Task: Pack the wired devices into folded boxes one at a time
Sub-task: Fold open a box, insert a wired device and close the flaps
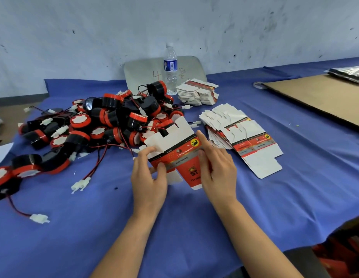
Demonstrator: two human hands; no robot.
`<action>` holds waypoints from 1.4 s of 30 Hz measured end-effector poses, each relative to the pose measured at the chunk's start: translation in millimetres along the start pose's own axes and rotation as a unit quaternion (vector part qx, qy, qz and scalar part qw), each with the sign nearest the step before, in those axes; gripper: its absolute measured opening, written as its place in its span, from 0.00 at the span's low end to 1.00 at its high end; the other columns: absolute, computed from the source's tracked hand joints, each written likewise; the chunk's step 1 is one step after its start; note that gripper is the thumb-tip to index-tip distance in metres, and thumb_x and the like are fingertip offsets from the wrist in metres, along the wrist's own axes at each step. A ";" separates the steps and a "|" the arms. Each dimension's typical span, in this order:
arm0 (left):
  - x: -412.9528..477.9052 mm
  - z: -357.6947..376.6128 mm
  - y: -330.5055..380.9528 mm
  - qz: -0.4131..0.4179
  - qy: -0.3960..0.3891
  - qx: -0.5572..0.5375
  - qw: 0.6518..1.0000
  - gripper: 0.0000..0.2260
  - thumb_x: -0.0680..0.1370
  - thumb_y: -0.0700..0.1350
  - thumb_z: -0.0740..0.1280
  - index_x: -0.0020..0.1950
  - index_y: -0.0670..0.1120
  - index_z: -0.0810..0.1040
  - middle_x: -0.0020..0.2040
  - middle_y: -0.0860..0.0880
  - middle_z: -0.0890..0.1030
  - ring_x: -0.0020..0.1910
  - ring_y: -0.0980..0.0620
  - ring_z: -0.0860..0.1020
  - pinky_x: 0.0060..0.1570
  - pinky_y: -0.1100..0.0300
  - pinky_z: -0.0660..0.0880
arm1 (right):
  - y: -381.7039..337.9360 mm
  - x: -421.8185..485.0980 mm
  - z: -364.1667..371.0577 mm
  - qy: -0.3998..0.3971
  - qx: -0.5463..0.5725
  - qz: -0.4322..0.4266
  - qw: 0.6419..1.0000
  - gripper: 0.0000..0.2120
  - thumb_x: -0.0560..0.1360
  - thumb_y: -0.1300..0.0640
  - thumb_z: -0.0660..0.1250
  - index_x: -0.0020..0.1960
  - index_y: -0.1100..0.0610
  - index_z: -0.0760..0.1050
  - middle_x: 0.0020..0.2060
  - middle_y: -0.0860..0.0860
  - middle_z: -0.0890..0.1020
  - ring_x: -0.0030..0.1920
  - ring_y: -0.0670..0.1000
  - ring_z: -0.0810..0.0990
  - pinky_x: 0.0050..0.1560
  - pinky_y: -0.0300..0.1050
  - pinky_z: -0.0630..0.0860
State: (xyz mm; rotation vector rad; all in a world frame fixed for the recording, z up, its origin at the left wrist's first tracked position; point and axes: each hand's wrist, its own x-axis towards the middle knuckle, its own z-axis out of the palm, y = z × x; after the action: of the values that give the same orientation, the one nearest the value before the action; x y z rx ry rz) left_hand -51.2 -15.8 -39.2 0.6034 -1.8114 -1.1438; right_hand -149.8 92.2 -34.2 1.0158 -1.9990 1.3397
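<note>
Both hands are on one half-opened box [174, 149], held just above the worktop [94, 227]. The left hand [149, 173] pinches its left side. The right hand [216, 169] holds the right edge, thumb on the printed face, index finger stretched along it; the other fingers look tucked behind, hard to say. The pile of wired devices [106, 121] sits just beyond, to the left. The fanned flat boxes [244, 137] lie right, with a water bottle [170, 67] further back.
</note>
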 end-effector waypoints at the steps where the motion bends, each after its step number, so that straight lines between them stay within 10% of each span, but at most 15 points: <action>1: -0.6 0.0 -0.3 -0.001 -0.003 -0.015 1.000 0.23 0.79 0.37 0.64 0.54 0.68 0.67 0.59 0.62 0.73 0.58 0.44 0.78 0.47 0.43 0.80 | -1.7 0.8 0.4 0.009 -0.023 -0.023 0.999 0.18 0.80 0.56 0.58 0.69 0.53 0.71 0.44 0.50 0.83 0.46 0.56 0.80 0.48 0.55 0.76; 8: -6.5 4.7 11.4 0.022 0.011 -0.070 0.997 0.22 0.73 0.50 0.68 0.64 0.57 0.64 0.57 0.64 0.77 0.55 0.64 0.78 0.48 0.71 0.75 | -9.6 -4.8 7.1 -0.063 -0.038 -0.038 0.997 0.22 0.78 0.46 0.59 0.70 0.53 0.72 0.60 0.48 0.81 0.61 0.56 0.77 0.62 0.57 0.71; 13: -12.3 5.5 13.5 0.029 -0.010 -0.137 0.990 0.26 0.79 0.46 0.65 0.73 0.60 0.60 0.66 0.61 0.75 0.63 0.59 0.76 0.56 0.68 0.75 | -5.2 -6.6 11.0 -0.206 0.058 0.023 0.977 0.27 0.77 0.44 0.62 0.74 0.46 0.63 0.75 0.47 0.64 0.74 0.51 0.63 0.71 0.56 0.63; 17: -0.9 1.0 6.8 -0.075 0.027 -0.167 0.983 0.09 0.74 0.56 0.65 0.48 0.53 0.79 0.41 0.58 0.85 0.44 0.55 0.84 0.38 0.66 0.78 | -2.3 -5.0 11.1 -0.213 0.136 0.077 0.964 0.34 0.73 0.41 0.67 0.75 0.38 0.56 0.77 0.40 0.55 0.75 0.39 0.57 0.71 0.44 0.63; 24: 3.4 -1.6 4.5 -0.106 -0.012 -0.198 0.974 0.11 0.71 0.56 0.66 0.46 0.52 0.78 0.38 0.56 0.85 0.37 0.55 0.84 0.33 0.64 0.80 | 2.0 -4.2 8.1 -0.121 0.178 0.125 0.969 0.36 0.71 0.47 0.70 0.76 0.46 0.60 0.64 0.45 0.74 0.63 0.41 0.73 0.64 0.44 0.73; 32: -1.4 5.1 9.1 -0.102 -0.052 -0.290 0.950 0.18 0.76 0.52 0.62 0.66 0.58 0.69 0.55 0.59 0.82 0.53 0.57 0.82 0.42 0.65 0.78 | -8.8 -4.4 6.9 -0.160 0.205 0.146 0.954 0.38 0.66 0.33 0.67 0.70 0.28 0.52 0.60 0.33 0.74 0.63 0.41 0.73 0.65 0.42 0.70; 42: -11.4 -3.5 24.7 0.156 -0.074 -0.120 0.978 0.32 0.80 0.54 0.63 0.77 0.65 0.47 0.74 0.63 0.63 0.73 0.58 0.64 0.66 0.64 0.67 | -5.8 0.6 -2.1 -0.063 0.363 0.097 0.925 0.32 0.77 0.31 0.51 0.76 0.45 0.59 0.67 0.36 0.73 0.66 0.42 0.72 0.59 0.32 0.69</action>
State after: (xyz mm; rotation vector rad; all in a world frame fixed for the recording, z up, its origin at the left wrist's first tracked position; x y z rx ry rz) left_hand -41.3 2.6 -21.5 0.0895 -1.7789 -1.1902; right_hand -145.4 92.7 -29.8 1.2535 -1.7357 2.2683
